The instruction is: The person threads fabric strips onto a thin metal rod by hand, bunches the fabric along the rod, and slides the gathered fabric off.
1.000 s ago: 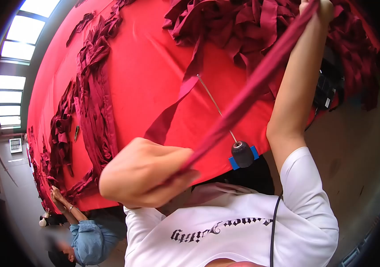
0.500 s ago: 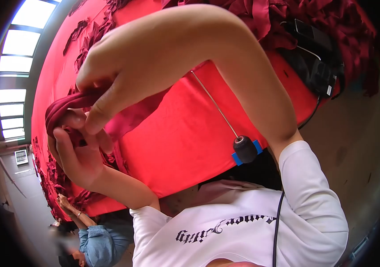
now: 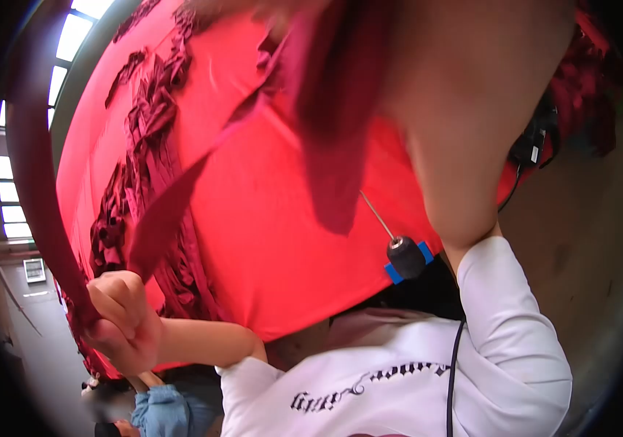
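Red cloth is covering the whole tabletop (image 3: 268, 240), which is filling most of the view. Rows of dark maroon fabric strips (image 3: 147, 146) are lying along the cloth toward its far side, and another heap is showing at the tabletop's right edge. One long maroon strip (image 3: 31, 167) is arcing up from the lower left and across the top of the frame, a loose end hanging over the middle of the cloth. The left hand (image 3: 118, 324), past the near left edge, is gripping this strip with its fingers curled tight around it. The right hand is lying out of view; only its forearm is showing, blurred and close. A black knob (image 3: 406, 256) on a thin rod is sitting at the near edge.
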A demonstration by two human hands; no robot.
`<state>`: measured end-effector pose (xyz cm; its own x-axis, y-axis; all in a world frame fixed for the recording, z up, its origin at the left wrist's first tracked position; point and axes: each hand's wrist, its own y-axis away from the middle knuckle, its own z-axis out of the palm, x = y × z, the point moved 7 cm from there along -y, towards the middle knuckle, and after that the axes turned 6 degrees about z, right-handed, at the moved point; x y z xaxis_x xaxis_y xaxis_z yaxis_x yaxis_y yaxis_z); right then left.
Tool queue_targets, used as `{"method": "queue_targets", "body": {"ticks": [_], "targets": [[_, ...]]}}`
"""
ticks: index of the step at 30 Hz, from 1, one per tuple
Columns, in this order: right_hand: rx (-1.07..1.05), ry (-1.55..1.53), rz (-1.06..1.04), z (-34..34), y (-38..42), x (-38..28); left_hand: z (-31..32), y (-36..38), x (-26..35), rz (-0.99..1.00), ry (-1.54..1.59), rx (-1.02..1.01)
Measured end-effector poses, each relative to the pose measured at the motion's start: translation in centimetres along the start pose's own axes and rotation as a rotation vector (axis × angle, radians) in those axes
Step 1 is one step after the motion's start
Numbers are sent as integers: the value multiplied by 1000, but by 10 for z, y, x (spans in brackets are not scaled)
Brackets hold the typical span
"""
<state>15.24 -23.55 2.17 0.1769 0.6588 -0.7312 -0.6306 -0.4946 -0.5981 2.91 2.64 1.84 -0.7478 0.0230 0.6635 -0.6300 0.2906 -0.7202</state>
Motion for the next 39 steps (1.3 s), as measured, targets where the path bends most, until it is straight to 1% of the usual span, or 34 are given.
{"method": "queue_targets", "body": {"ticks": [2,3,5,6,7,8,9,10,12,13,14,16,17,19,20,22,23,24,25,26,27,29,30,31,32,33,34,36,37,39], "targets": [[38,-133,-76,-19,6,-14,-1,3,-2,1,173,26],[27,-182,-117,-24,8,-24,5,1,-5,27,132,-2],[31,-278,-184,-36,9,-36,7,1,-19,59,23,115],[38,-318,-209,-41,8,-39,9,-4,-29,-8,96,89],[64,-349,-216,-50,9,-38,4,-5,-38,-41,65,73],[110,-373,-209,-58,7,-36,3,-7,-45,-77,30,58],[157,-397,-203,-65,5,-34,4,-6,-47,-55,-4,80],[248,-415,-253,-76,9,-38,2,-5,-45,-59,-10,89],[353,-461,-323,-95,17,-45,-15,-5,-44,-123,-124,210],[368,-487,-342,-106,21,-49,-21,-6,-44,-87,14,244],[372,-496,-337,-118,26,-53,-30,-6,-43,-84,12,248],[515,-400,-438,-134,38,-66,-39,-6,-43,-92,334,71],[574,-372,-450,-140,46,-69,-46,-6,-41,-87,341,24],[874,-297,-511,-161,68,-73,-63,-1,-36,-14,476,79],[887,-273,-556,-180,77,-77,-70,2,-32,63,465,141],[1119,-268,-627,-189,94,-78,-86,3,-17,155,602,216],[1153,-255,-647,-195,96,-78,-91,-2,-12,110,767,166],[1189,-241,-666,-198,98,-79,-101,0,-3,104,773,205],[1226,-209,-639,-201,98,-78,-107,2,4,98,778,242],[1262,-178,-613,-200,97,-76,-102,0,4,91,796,247],[1221,-148,-568,-198,91,-73,-103,1,4,97,795,248],[1256,-45,-537,-186,84,-66,-106,3,0,111,805,274],[1260,23,-492,-181,80,-65,-105,1,1,149,826,240],[1254,26,-495,-178,77,-66,-106,3,3,157,849,289],[1269,116,-501,-174,75,-70,-102,1,4,163,873,340],[1283,206,-505,-171,74,-74,-120,8,7,240,855,327],[1276,205,-512,-169,73,-76,-124,11,10,249,854,324],[1277,319,-635,-161,74,-86,-131,12,15,302,840,406],[1272,318,-635,-161,72,-86,-131,12,16,317,837,400],[1245,368,-752,-158,76,-93,-133,15,17,350,830,426]]}}
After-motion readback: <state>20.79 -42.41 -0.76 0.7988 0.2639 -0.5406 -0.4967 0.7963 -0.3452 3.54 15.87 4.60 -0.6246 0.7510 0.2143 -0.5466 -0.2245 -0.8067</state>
